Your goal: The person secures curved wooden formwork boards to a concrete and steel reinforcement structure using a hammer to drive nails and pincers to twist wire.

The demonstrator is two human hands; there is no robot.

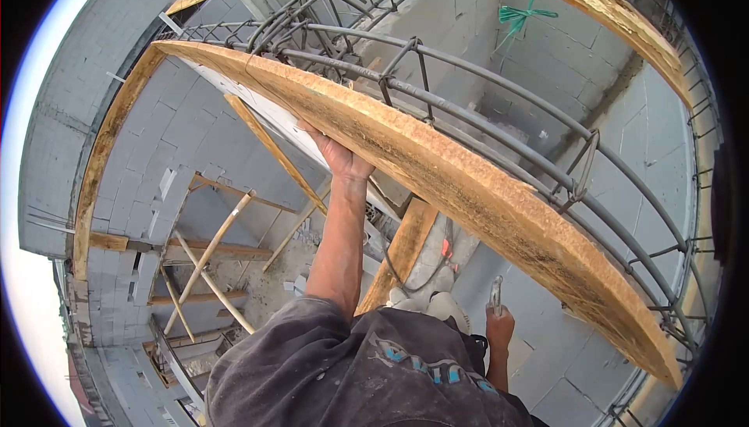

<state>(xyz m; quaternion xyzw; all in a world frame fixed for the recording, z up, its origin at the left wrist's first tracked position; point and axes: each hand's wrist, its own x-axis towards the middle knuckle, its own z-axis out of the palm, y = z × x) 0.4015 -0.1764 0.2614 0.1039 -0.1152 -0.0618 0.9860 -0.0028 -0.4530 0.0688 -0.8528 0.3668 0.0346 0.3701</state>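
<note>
Down low by your dark shirt, your right hand is fisted around a small metal tool with its tip pointing up. Higher up, your left hand is raised with the fingers pressed against the underside of the long wooden board; can't tell if they actually curl around it. That board is rough, yellowish-orange and splintery along its edge. Right behind it runs the rebar cage, then grey block walls.
</note>
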